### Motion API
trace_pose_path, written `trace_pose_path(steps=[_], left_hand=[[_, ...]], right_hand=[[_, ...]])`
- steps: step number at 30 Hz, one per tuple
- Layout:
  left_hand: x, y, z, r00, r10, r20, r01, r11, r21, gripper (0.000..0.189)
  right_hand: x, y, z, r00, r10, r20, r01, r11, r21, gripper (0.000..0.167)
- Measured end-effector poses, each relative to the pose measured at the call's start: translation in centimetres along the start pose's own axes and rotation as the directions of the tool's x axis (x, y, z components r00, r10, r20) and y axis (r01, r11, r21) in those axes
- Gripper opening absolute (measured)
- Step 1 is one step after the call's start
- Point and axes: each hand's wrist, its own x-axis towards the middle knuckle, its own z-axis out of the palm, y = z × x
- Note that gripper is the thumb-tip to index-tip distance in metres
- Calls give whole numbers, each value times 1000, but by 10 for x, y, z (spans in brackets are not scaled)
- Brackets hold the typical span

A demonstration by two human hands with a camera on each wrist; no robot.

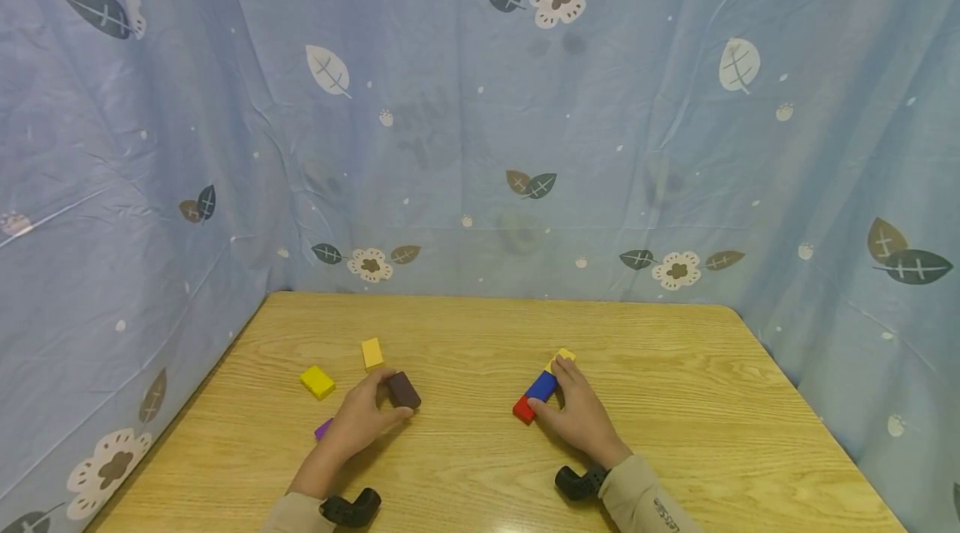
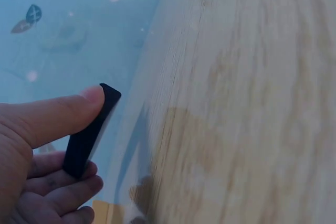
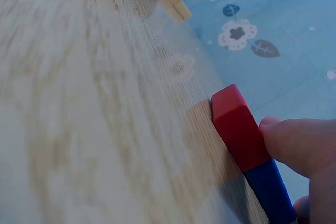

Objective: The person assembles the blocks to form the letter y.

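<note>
Head view: block row (image 1: 542, 386) gripped by right hand (image 1: 583, 415), best kept straight; left of it, brown block (image 1: 404, 391) pinched by left hand (image 1: 363, 418).

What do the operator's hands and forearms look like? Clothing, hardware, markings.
Left hand and right hand: bare, no gloves. Left sleeve and right sleeve: both beige; dark lettering on the right one, too small to read surely. Each wrist has a black, elbow-shaped device: left device, right device. No cables visible.
</note>
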Motion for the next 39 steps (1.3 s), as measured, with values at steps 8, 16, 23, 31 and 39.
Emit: trace_pose_path(steps=[8, 16, 23, 31, 39], left_hand=[[1, 1, 2, 1000, 11, -2, -11, 999, -45, 78], [0, 4, 3, 1000, 23, -7, -23, 998, -54, 75], [-1, 8, 2, 999, 34, -4, -35, 996, -79, 75], [-1, 9, 3, 999, 34, 5, -33, 990, -133, 76], [-1, 9, 7, 1000, 16, -1, -16, 987, -158, 76]], right_hand=[[0, 0, 0, 1000, -4, 1, 4, 1000, -4, 81], [0, -1, 0, 1000, 6, 10, -6, 1000, -10, 82], [0, -1, 0, 1000, 9, 9, -9, 1000, 5, 82], [2, -1, 0, 1000, -12, -7, 12, 1000, -8, 82], [0, 0, 1, 1000, -2, -3, 2, 1000, -9, 82]])
